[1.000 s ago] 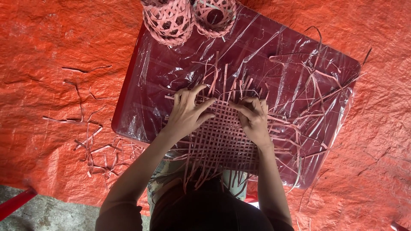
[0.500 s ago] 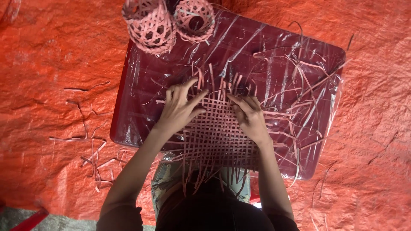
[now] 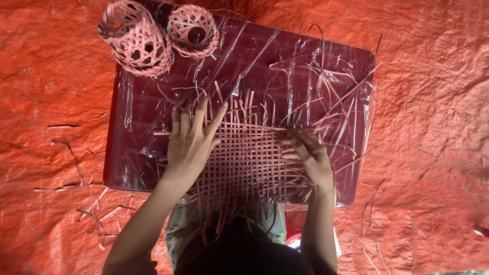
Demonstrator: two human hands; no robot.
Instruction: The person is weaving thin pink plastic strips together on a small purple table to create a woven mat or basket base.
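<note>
A flat woven mat (image 3: 249, 158) of thin pinkish strips lies on a dark red low table (image 3: 132, 117) covered in clear plastic film. My left hand (image 3: 191, 140) lies flat with spread fingers on the mat's left side, pressing it down. My right hand (image 3: 308, 155) rests on the mat's right edge, fingers curled over the strip ends; whether it pinches a strip cannot be told. Loose strip ends stick out from the mat on all sides.
Two small woven openwork baskets (image 3: 137, 40) (image 3: 192, 29) stand at the table's far left corner. Loose long strips (image 3: 331, 86) lie on the table's right part. An orange tarp (image 3: 51, 102) covers the ground, with scattered strip scraps (image 3: 86, 203) to the left.
My left hand has flattened and spread on the mat's left side. My right hand has shifted outward to the mat's right edge. The camera view has shifted closer to the table.
</note>
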